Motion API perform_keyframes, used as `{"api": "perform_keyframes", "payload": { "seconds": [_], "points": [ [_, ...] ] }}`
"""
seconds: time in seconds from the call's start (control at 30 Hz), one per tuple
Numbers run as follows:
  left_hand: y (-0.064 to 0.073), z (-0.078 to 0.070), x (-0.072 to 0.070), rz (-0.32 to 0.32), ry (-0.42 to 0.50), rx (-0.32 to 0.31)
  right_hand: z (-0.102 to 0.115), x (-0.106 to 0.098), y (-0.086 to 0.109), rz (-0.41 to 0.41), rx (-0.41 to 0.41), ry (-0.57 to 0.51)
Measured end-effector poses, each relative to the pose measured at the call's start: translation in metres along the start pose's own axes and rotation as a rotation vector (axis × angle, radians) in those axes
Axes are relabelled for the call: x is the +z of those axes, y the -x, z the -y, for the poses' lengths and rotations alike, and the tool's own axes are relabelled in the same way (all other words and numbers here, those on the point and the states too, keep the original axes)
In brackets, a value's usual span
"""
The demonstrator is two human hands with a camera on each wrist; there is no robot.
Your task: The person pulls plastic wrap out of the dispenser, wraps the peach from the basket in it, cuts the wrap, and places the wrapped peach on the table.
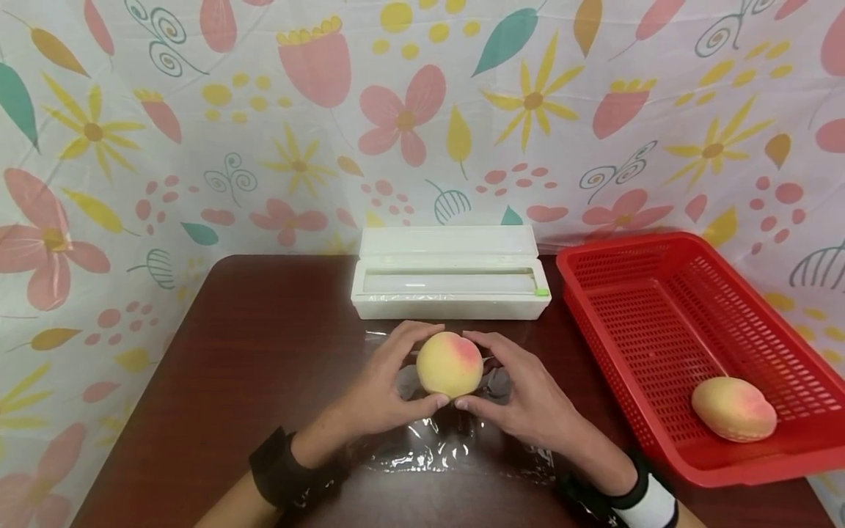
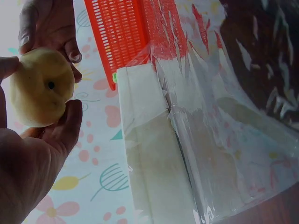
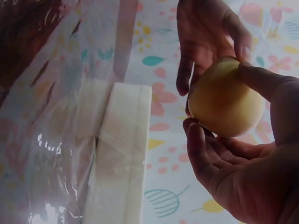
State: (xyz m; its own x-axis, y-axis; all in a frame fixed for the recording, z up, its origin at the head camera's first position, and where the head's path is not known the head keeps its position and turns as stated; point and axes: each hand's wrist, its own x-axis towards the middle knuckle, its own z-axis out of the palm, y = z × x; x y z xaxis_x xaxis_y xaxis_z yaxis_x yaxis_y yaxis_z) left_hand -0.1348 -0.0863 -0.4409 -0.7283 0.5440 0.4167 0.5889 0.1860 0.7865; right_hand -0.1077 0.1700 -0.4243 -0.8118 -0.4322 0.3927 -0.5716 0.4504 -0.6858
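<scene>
A yellow peach [image 1: 449, 365] with a pink blush is held up between both hands, above a sheet of clear plastic wrap [image 1: 422, 447] on the table. My left hand [image 1: 379, 381] grips its left side, thumb at the near edge and fingers curving round the far side. From the opposite side my right hand [image 1: 528, 385] grips it the same way, the two thumb tips nearly meeting. In the left wrist view the underside of the peach [image 2: 42, 88] shows a small dark spot. The right wrist view has the peach [image 3: 226, 100] between the fingers of both hands.
Behind the hands stands a white wrap dispenser [image 1: 452, 306], lid raised, with a roll inside and a green cutter tab [image 1: 541, 292]. A red plastic basket [image 1: 614, 367] at the right holds another peach [image 1: 734, 409]. A flower-patterned cloth [image 1: 403, 169] hangs behind the dark table [image 1: 264, 330].
</scene>
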Motion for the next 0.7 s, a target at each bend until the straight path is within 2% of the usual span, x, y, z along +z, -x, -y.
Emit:
{"api": "perform_keyframes", "payload": {
  "seconds": [0.1, 0.23, 0.43, 0.7],
  "points": [
    [0.000, 0.002, -0.001, -0.006, -0.083, 0.014, -0.002, 0.002, 0.000, -0.011, 0.007, 0.023],
    [0.001, 0.004, -0.003, 0.002, -0.170, -0.016, -0.005, 0.005, 0.000, -0.023, 0.019, 0.074],
    [0.001, 0.007, -0.003, 0.029, -0.154, -0.079, -0.008, 0.008, 0.001, -0.051, 0.019, 0.156],
    [0.001, 0.011, -0.004, 0.059, -0.173, -0.126, -0.012, 0.012, 0.001, -0.068, 0.038, 0.168]
  ]
}}
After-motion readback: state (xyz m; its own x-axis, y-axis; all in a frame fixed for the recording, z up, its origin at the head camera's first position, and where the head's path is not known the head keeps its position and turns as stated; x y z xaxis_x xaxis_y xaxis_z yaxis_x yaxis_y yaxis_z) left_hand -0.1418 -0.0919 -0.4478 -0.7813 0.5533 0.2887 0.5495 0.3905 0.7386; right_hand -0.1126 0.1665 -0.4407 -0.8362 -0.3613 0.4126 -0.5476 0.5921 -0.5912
